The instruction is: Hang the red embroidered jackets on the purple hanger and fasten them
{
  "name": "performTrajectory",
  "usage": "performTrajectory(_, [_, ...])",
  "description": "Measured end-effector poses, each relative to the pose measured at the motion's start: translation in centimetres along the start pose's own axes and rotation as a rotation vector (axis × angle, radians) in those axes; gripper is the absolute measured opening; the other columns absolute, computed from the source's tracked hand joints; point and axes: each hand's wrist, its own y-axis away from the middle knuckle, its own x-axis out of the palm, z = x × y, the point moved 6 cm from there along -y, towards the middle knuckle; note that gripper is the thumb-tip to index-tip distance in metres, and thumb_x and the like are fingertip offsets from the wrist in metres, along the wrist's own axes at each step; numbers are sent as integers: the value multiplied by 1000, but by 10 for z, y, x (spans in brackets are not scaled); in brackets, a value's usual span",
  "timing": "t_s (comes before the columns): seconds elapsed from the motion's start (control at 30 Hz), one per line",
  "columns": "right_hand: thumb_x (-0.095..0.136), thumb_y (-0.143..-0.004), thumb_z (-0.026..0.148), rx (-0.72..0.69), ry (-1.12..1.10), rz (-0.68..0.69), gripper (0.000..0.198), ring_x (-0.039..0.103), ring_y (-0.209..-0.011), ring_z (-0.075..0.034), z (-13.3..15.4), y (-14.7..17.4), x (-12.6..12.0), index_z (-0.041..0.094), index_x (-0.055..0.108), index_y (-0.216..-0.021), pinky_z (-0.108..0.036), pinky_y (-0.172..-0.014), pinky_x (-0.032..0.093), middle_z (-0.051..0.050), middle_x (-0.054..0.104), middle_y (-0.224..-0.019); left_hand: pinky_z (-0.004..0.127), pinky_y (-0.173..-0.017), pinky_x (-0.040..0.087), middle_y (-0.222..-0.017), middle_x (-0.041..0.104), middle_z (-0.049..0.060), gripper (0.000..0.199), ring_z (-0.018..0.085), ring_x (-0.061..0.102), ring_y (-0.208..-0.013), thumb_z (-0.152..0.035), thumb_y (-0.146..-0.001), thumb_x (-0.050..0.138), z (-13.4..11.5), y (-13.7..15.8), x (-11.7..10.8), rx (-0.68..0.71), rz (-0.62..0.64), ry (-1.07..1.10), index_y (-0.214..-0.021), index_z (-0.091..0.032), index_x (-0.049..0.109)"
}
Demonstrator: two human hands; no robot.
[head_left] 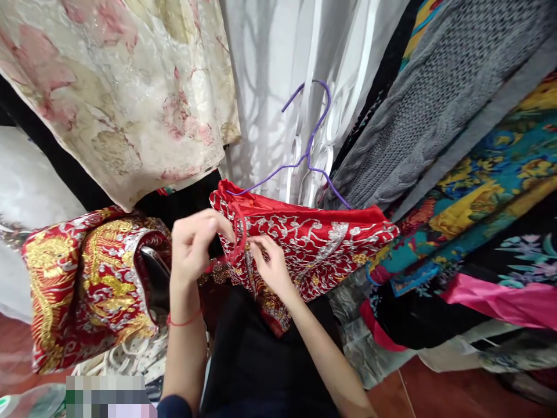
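Observation:
A red garment [331,241] with silver and gold embroidery hangs from a purple wire hanger [310,154] in front of me. A narrow red strap [242,223] loops at its left side. My left hand [198,241], a red string around its wrist, is closed with its fingertips pinched at this strap. From the right, my right hand [272,264] pinches the same strap with thumb and fingers, close against the embroidered cloth. The strap's exact ends are hidden between the hands. Round gold-toned beaded ornaments [220,273] dangle just right of my left wrist.
Another red and gold embroidered garment [93,284] lies bunched at left. Above it hangs a cream floral cloth [126,93]. A grey knitted piece [439,87] and a teal floral fabric [483,191] hang at right. White scrolled metalwork [331,145] stands behind the hanger.

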Motion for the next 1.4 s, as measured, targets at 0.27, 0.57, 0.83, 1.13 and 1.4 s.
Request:
performTrajectory(0.27, [72,-80,51,142,-438,219,31,69,-88,-18,32,-64,24,20,69,-84,-36,-93,53,-3,72,-85,26,-72,50,-97,71,6,17,17,66,-88,-30,-88,58,100,30,2,-283,-178,-255,-97,-18,66])
performTrajectory(0.57, [63,-89,48,-5,-26,108,29,65,-72,-17,50,-53,-7,20,64,-80,-32,-77,52,-2,72,-77,29,-85,52,-90,68,4,33,17,63,-85,-50,-93,55,104,16,31,-351,38,223,-91,-20,67])
performTrajectory(0.83, [56,-92,43,-127,11,93,25,58,-68,-13,75,-70,-16,21,57,-80,-27,-71,48,1,63,-75,28,-80,51,-82,70,3,32,16,64,-76,-49,-86,66,103,12,24,-332,-111,138,-87,-17,69])
performTrajectory(1.13, [56,-93,49,-135,-174,142,28,52,-66,-11,66,-68,-12,23,51,-85,-25,-69,48,1,58,-78,23,-65,46,-76,63,-1,21,10,56,-63,-40,-92,58,103,-1,24,-254,-204,51,-87,-20,60])
performTrajectory(1.4, [62,-85,43,7,32,161,27,53,-59,-12,28,-70,-20,18,72,-87,-26,-59,42,-1,68,-72,24,-53,33,-68,56,1,20,9,44,-59,-33,-80,65,101,21,-9,-249,-124,-135,-71,-17,74])
